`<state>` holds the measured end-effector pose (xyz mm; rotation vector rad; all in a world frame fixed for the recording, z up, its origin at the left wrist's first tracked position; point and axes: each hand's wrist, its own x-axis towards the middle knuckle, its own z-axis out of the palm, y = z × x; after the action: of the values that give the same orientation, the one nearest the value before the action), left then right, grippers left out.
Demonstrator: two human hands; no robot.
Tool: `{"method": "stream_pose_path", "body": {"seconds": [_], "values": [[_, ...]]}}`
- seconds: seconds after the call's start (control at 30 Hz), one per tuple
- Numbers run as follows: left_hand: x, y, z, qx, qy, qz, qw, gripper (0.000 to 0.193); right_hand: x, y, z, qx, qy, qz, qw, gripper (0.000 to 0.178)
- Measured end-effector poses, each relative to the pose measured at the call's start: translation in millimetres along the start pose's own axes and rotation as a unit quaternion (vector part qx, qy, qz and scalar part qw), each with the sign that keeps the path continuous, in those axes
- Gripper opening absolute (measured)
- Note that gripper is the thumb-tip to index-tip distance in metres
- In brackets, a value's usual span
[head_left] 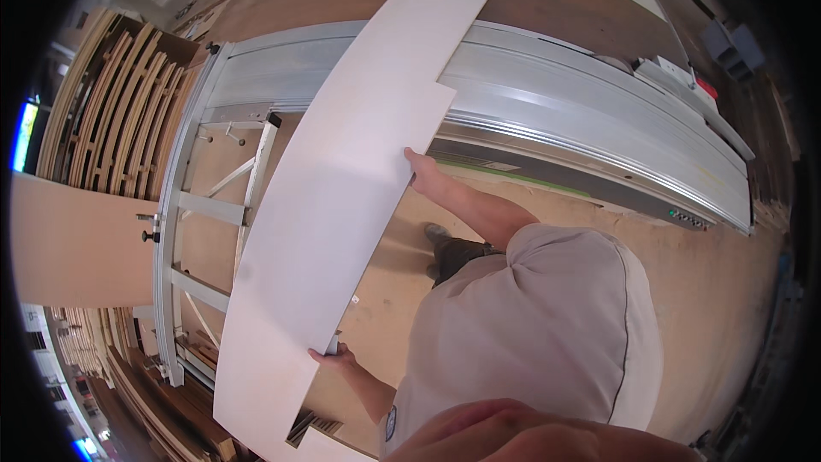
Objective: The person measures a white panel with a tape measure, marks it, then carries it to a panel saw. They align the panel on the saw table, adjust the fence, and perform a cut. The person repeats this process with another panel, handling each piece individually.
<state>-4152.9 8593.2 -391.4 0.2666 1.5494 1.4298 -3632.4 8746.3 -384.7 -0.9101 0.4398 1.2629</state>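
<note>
Head view: a long white panel (342, 180) with a stepped notch in its edge runs slantwise through the picture, from the top centre to the lower left. It is off the floor and crosses in front of a grey metal saw frame (547, 111). The hands are well apart, each clamped on the same long edge of the panel. The right hand (421, 169) grips that edge just below the notch, arm stretched out. The left hand (336, 357) holds the edge far lower, fingers curled round it. Below the arms show a beige shirt (547, 334), a dark trouser leg and a shoe (436, 235) on the brown floor (710, 291). A rack of curved wooden strips (120, 111) stands at the left, beside the saw frame.
</note>
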Motion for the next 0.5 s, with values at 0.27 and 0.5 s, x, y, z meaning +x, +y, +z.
{"method": "stream_pose_path", "body": {"seconds": [0.27, 0.5], "values": [[-3.5, 13.7, -39.3, -0.086, -0.027, -0.038, 0.995, 0.062, -91.8, -1.0, 12.1, -0.025, -0.016, 0.014, 0.999, 0.045], [4.8, 25.5, -52.2, -0.163, -0.016, -0.029, 0.986, 0.054, -138.3, -1.1, 17.6, -0.030, -0.046, 0.004, 0.998, 0.044]]}}
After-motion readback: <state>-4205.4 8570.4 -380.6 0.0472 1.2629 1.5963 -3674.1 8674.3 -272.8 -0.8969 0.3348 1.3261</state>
